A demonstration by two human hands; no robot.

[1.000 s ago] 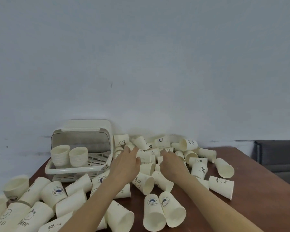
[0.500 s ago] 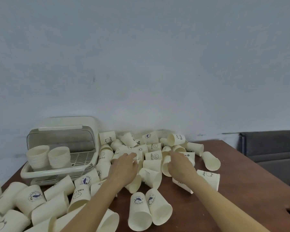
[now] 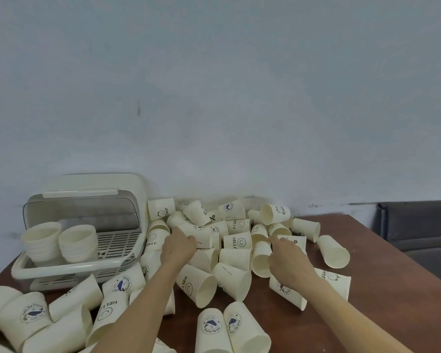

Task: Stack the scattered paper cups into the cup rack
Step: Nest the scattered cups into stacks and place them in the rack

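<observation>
Cream printed paper cups (image 3: 236, 261) lie scattered on a brown wooden surface (image 3: 382, 289). At ten o'clock, the cream plastic cup rack (image 3: 69, 266) holds two stacks. The left hand (image 3: 177, 247) and right hand (image 3: 288, 261) rest on the pile; whether their fingers grip cups is unclear.

Soft, even, rather dim light with a cool grey cast; faint shadows lie under the cups (image 3: 236, 240). Slight overall blur, wide-angle bending at the edges, no glare.

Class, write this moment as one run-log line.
left hand: touching a cup in the pile | right hand: reaching among the cups, grip unclear | cup rack: lid open, two stacks inside
</observation>
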